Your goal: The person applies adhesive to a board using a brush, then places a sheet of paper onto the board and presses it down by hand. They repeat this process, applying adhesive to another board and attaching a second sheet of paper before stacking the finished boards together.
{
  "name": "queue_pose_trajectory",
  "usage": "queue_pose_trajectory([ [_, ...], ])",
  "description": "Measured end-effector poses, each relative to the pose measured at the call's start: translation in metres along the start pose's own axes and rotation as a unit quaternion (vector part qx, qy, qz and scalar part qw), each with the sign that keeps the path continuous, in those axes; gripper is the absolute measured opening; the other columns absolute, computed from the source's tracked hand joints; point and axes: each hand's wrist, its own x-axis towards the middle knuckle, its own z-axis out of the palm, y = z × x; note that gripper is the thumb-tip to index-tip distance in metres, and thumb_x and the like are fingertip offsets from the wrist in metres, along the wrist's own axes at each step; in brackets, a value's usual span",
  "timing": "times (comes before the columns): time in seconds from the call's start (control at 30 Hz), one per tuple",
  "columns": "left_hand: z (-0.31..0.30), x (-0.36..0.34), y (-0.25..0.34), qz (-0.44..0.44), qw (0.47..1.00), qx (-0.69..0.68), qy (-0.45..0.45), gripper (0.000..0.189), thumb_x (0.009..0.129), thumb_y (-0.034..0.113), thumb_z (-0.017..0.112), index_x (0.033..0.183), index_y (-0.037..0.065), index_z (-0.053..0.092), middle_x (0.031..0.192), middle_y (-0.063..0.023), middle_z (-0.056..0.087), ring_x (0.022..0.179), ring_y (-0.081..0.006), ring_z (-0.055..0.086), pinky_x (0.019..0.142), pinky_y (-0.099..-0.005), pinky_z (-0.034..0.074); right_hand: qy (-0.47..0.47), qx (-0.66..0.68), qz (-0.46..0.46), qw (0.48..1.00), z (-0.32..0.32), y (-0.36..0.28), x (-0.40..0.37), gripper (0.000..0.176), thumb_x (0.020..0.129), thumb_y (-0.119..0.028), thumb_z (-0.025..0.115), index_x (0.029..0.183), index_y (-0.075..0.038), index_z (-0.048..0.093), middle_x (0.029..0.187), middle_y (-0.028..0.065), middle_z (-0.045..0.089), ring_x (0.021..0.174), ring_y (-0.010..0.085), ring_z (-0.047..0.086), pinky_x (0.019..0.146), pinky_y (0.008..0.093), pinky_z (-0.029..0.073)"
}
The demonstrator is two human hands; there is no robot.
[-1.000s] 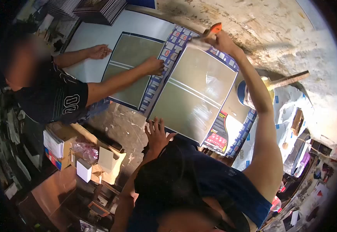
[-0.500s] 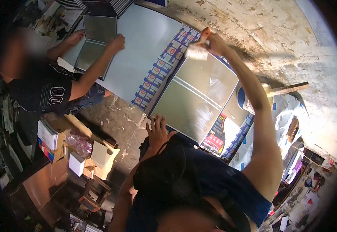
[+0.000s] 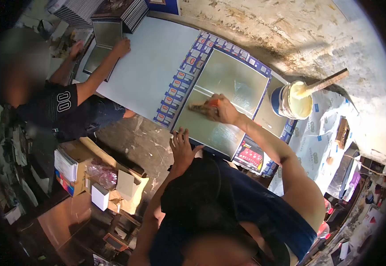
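Note:
My right hand (image 3: pixel 225 111) is closed around the orange handle of a wide paintbrush (image 3: pixel 199 109), its bristles on or just over the board. Below it lies a grey-brown book cover board (image 3: pixel 228 71) with dark blue edges and pale strips across its middle. Wet, shiny patches show on its surface. My left hand (image 3: pixel 183 148) has its fingers spread at the board's near left corner. To the right, a bucket (image 3: pixel 299 104) of cream-coloured paste holds a wooden stick (image 3: pixel 328 83).
A co-worker's hand (image 3: pixel 122 47) is at another cover (image 3: pixel 107 34) on the white table sheet (image 3: pixel 148 57). Stacked covers (image 3: pixel 133 15) stand behind it. An open cardboard box (image 3: pixel 128 188) of papers sits on the lower left. A stained wall (image 3: pixel 264 31) borders the far side.
My right hand has brought the brush from the board's far edge down to its middle. The bucket is now more fully visible. My left hand stays at the corner.

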Motion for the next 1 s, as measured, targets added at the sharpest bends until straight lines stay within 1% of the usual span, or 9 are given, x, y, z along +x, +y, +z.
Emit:
queue_pose_trajectory([
  [0.07,-0.002,0.0,0.002,-0.023,0.997,-0.073,0.024,0.102,0.07,0.072,0.066,0.139,0.002,0.04,0.141,-0.0186,0.038,0.134,-0.0429,0.032,0.107,-0.0591,0.026,0.0,0.065,0.002,0.998,-0.018,-0.032,-0.004,0.016,0.078,-0.016,0.07,0.092,-0.01,0.069,0.081,0.0116,0.064,0.085,0.0341,0.06,0.082,0.0436,0.048],
  [0.17,-0.009,0.0,0.005,-0.055,0.994,-0.098,-0.003,0.104,0.069,0.073,0.066,0.139,0.001,0.038,0.144,-0.0172,0.034,0.137,-0.0446,0.025,0.107,-0.0644,0.022,-0.139,0.099,0.192,0.966,-0.035,-0.006,0.002,0.019,0.082,-0.018,0.068,0.099,-0.009,0.069,0.073,0.0124,0.063,0.075,0.0339,0.062,0.077,0.0426,0.051],
  [0.27,-0.014,-0.001,0.011,-0.076,0.995,-0.038,-0.047,0.108,0.069,0.075,0.065,0.141,0.001,0.035,0.148,-0.0157,0.026,0.141,-0.0458,0.016,0.105,-0.0714,0.017,0.036,-0.009,0.055,0.998,-0.064,0.048,0.028,0.02,0.086,-0.023,0.066,0.1,-0.01,0.07,0.07,0.0104,0.062,0.066,0.0327,0.06,0.065,0.0445,0.049],
  [0.4,-0.028,-0.002,0.018,-0.082,0.993,-0.054,-0.067,0.101,0.073,0.066,0.068,0.142,0.0,0.033,0.149,-0.0158,0.025,0.142,-0.0456,0.014,0.104,-0.0746,0.014,0.218,-0.336,0.019,0.916,-0.087,0.08,0.054,0.023,0.079,-0.023,0.067,0.099,-0.012,0.069,0.084,0.0085,0.065,0.082,0.0289,0.06,0.071,0.0428,0.045],
  [0.7,-0.008,-0.003,0.009,-0.068,0.995,-0.062,-0.041,0.104,0.072,0.069,0.067,0.141,-0.002,0.034,0.149,-0.019,0.027,0.143,-0.0464,0.014,0.106,-0.0717,0.016,0.001,-0.108,0.085,0.99,-0.012,-0.012,-0.057,0.033,0.076,-0.023,0.065,0.103,-0.005,0.064,0.093,0.0229,0.064,0.086,0.0391,0.061,0.085,0.0483,0.044],
  [0.77,-0.007,-0.006,0.007,-0.061,0.996,-0.055,-0.045,0.105,0.073,0.07,0.067,0.141,-0.002,0.034,0.149,-0.0201,0.027,0.143,-0.0465,0.014,0.106,-0.071,0.016,0.149,-0.092,0.077,0.982,-0.052,-0.011,-0.046,0.035,0.082,-0.032,0.064,0.106,-0.006,0.063,0.086,0.0226,0.066,0.08,0.0414,0.061,0.082,0.0504,0.045],
  [0.8,-0.009,-0.006,0.007,-0.059,0.995,-0.061,-0.049,0.105,0.072,0.071,0.066,0.141,-0.002,0.034,0.15,-0.0203,0.027,0.143,-0.0465,0.014,0.106,-0.0707,0.016,0.03,-0.143,0.179,0.973,-0.082,0.019,-0.036,0.036,0.084,-0.036,0.063,0.107,-0.009,0.063,0.08,0.0158,0.066,0.08,0.036,0.063,0.078,0.0487,0.046],
  [0.87,-0.014,-0.004,0.01,-0.055,0.994,-0.073,-0.055,0.106,0.072,0.071,0.066,0.141,-0.002,0.034,0.15,-0.0205,0.027,0.143,-0.0464,0.014,0.106,-0.0701,0.017,0.114,-0.384,0.148,0.904,-0.108,0.081,-0.035,0.026,0.085,-0.03,0.063,0.109,-0.019,0.065,0.081,0.0058,0.065,0.09,0.0236,0.06,0.079,0.0425,0.046],
  [1.0,-0.014,-0.007,0.011,-0.057,0.996,-0.05,-0.05,0.105,0.072,0.072,0.065,0.14,-0.002,0.035,0.15,-0.0201,0.028,0.142,-0.0464,0.016,0.106,-0.0698,0.018,0.198,-0.321,0.063,0.924,-0.075,0.067,-0.032,0.025,0.081,-0.018,0.064,0.106,-0.016,0.065,0.085,0.0092,0.063,0.086,0.029,0.059,0.077,0.0431,0.044],
])
